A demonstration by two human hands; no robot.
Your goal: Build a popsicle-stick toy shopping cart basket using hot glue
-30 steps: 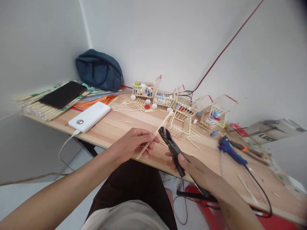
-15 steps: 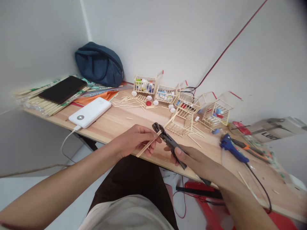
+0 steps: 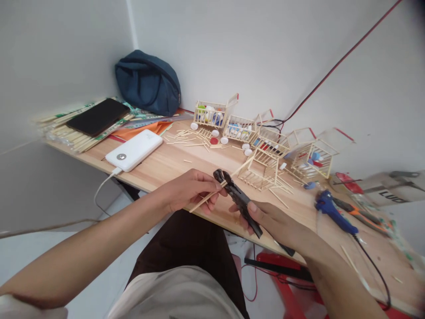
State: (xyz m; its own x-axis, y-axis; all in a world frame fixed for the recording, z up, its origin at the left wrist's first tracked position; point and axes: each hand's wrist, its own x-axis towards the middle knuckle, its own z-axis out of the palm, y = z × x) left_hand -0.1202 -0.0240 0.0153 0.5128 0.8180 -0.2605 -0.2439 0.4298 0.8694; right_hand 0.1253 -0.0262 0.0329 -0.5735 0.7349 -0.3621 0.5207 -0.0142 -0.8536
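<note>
Thin wooden sticks point(image 3: 203, 202) are pinched between the thumb and fingers of my left hand point(image 3: 195, 188), above the table's front edge. They slant up to the right and pass at the jaws of a black cutting tool point(image 3: 244, 204). My right hand point(image 3: 270, 219) is wrapped round the tool's handles. Whether the jaws are fully closed on the sticks cannot be made out. Behind the tool stands an open stick frame point(image 3: 260, 170), close to the far ends of the sticks.
Small stick carts point(image 3: 210, 115) holding coloured caps line the wall, with cut sticks in front. At left lie a white power bank point(image 3: 134, 149), a phone point(image 3: 98, 116) and a blue bag point(image 3: 149, 84). A blue glue gun point(image 3: 335, 212) and orange-black pliers point(image 3: 361, 215) lie right.
The camera view has shifted, so the table and its objects appear further right. Both hands keep their hold on the sticks and the tool, with little movement between them.
</note>
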